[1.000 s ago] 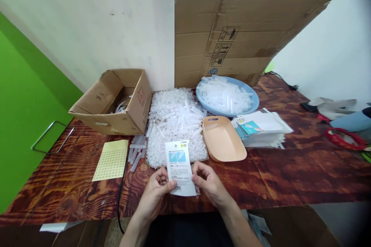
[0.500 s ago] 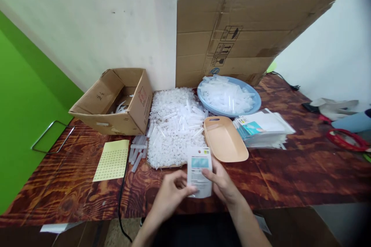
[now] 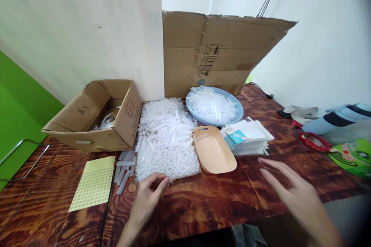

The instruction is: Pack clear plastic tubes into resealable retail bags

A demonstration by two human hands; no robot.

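Dark wood-grain table (image 3: 290, 177) is packed, so I'd ease my left hand (image 3: 146, 197), fingers loosely curled and empty, into the lower-centre heap of small clear plastic tubes (image 3: 166, 141), while my right hand (image 3: 292, 187) hovers spread flat.

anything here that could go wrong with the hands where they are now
The left hand sits at the near edge of the loose heap of clear tubes; a sweep could push tubes off onto the table. The right hand hovers open near the stack of packets, which looks slippery and fanned, so a bump might slide it. A black cable hangs over the table's front edge and could snag.
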